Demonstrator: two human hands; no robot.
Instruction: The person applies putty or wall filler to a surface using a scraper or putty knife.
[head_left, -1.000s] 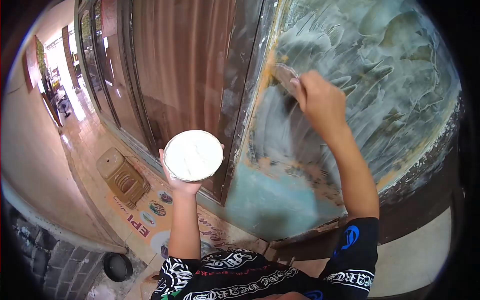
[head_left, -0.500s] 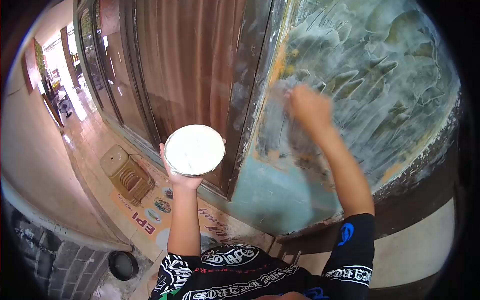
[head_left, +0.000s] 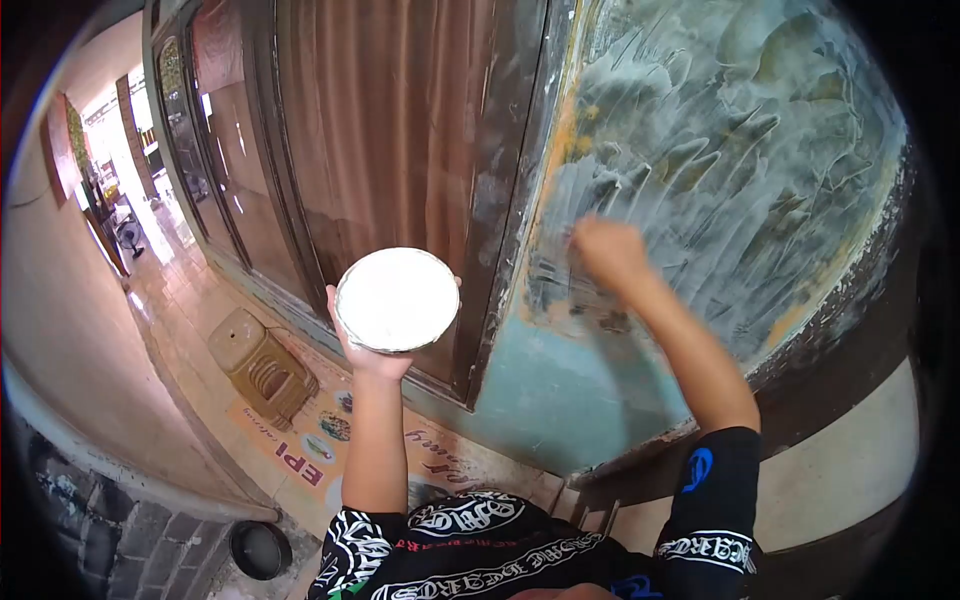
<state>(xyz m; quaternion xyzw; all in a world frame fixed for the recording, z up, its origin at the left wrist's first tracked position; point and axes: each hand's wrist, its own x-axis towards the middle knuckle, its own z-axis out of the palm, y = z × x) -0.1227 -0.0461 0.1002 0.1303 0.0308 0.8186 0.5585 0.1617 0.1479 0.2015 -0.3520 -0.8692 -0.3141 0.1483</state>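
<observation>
My left hand [head_left: 378,362] is wrapped round the underside of a round container of white paste [head_left: 398,300], held up in front of the window frame, with fingertips showing at both sides. The pale surface is level and very bright. Beside the lower left of the patchy grey-white coating [head_left: 690,170] on the wall, my right hand [head_left: 612,252] is closed, knuckles toward me. Whatever its fingers grip is hidden or too blurred to make out. Curved streaks and ridges mark the coating above it. Below lies smooth green wall [head_left: 560,390].
A brown-curtained window [head_left: 390,150] stands left of the coated wall. On the floor are a tan plastic stool [head_left: 255,365], a printed banner [head_left: 320,445] and a dark round bucket [head_left: 260,550]. A grey block wall [head_left: 120,530] borders the lower left.
My right hand has moved down along the wall from the upper part of its stroke. The container in my left hand has shifted slightly right in view, as the whole scene has.
</observation>
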